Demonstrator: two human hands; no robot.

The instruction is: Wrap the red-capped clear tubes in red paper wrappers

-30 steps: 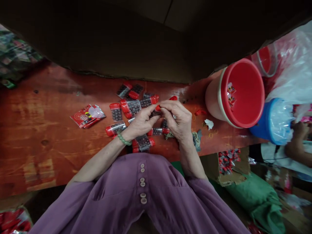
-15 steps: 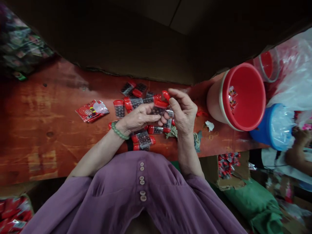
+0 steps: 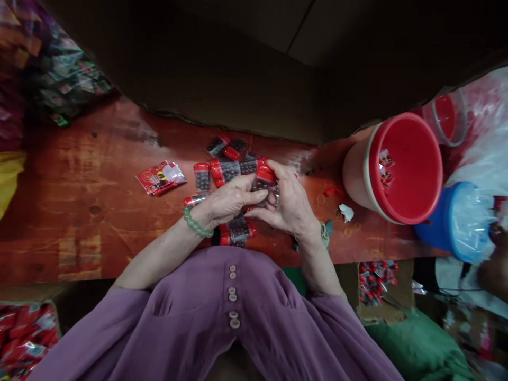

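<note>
Above the tabletop, my left hand (image 3: 228, 201), with a green bead bracelet (image 3: 194, 222) at the wrist, grips a small clear bottle of dark balls (image 3: 261, 185) with a red top. My right hand (image 3: 293, 198) closes around the bottle's other side, its upper finger at the red top. Fingers hide the bottle's lower part. Under and beyond my hands lie several similar bottles, among them one standing apart at the left (image 3: 202, 177) and one close to my body (image 3: 238, 233). Left of them are red printed cards (image 3: 161, 178).
A big cardboard box (image 3: 238, 100) overhangs the far side. To the right stand a red-rimmed bucket (image 3: 432, 174) holding a few printed pieces and a blue bucket (image 3: 440, 227) with clear plastic. White scrap (image 3: 346, 212) and rubber bands (image 3: 347, 231) lie nearby. Another person's arm (image 3: 494, 264) is at far right.
My right hand has lowered from holding a small red cap above the bottle to closing around the bottle's side. That cap no longer shows apart. The whole view has shifted slightly.
</note>
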